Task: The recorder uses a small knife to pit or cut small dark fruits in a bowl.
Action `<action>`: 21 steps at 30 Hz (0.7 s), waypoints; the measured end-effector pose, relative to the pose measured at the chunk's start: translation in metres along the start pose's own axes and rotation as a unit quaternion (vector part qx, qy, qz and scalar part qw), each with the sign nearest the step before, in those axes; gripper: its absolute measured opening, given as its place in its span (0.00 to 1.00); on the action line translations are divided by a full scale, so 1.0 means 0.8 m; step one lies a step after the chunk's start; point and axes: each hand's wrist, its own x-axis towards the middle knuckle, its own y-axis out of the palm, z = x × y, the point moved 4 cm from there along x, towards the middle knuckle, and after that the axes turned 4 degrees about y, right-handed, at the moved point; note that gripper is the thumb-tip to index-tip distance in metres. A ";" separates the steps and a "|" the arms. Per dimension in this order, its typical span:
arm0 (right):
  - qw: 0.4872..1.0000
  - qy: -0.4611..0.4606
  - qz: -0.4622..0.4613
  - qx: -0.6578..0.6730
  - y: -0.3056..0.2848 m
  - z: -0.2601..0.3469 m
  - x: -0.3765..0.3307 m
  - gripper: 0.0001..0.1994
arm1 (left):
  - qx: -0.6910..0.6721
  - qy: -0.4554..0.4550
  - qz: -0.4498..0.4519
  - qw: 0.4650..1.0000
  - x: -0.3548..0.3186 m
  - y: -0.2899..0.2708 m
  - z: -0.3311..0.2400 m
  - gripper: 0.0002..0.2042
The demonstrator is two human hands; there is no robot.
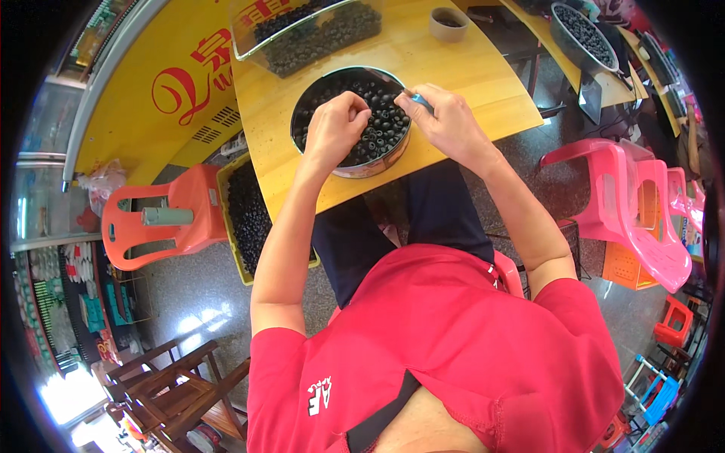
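Yellow plastic crate [236, 243] of dark bits sits left of the wood-look worktop [483, 98], then a clear tub [260, 48], well stocked, at the far left corner. Left hand [336, 132] is pinched narrow over the round bowl [385, 164] by the near edge; can't tell if it's gripping anything. Loads of glossy, roundish black pieces [385, 121] in there, so probably plenty left, though finished ones aren't obvious. Right hand [445, 121] grips a blue-handled tool [420, 100] near the rim.
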 end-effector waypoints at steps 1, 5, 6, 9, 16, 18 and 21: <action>0.997 0.060 0.037 0.041 0.003 -0.009 0.001 0.15 | -0.043 0.035 -0.021 0.998 -0.006 -0.004 -0.008 0.06; 0.987 0.106 0.063 0.102 0.016 -0.026 0.011 0.17 | -0.004 0.016 -0.057 0.998 -0.016 -0.015 -0.014 0.06; 0.988 0.106 0.053 0.098 0.017 -0.025 0.014 0.17 | -0.004 0.013 -0.059 0.998 -0.015 -0.016 -0.011 0.06; 0.988 0.096 0.022 0.120 0.006 -0.015 0.019 0.17 | 0.012 0.033 -0.069 0.997 -0.007 -0.018 -0.007 0.07; 0.987 0.092 0.002 0.130 -0.020 -0.025 0.018 0.17 | 0.074 0.056 -0.006 0.996 0.033 0.005 -0.014 0.09; 0.987 0.092 0.004 0.132 -0.023 -0.024 0.014 0.17 | 0.205 0.058 0.073 0.974 0.037 0.014 -0.014 0.10; 0.985 0.095 0.001 0.144 -0.022 -0.027 0.010 0.17 | 0.198 0.091 0.057 0.974 0.042 0.019 -0.006 0.11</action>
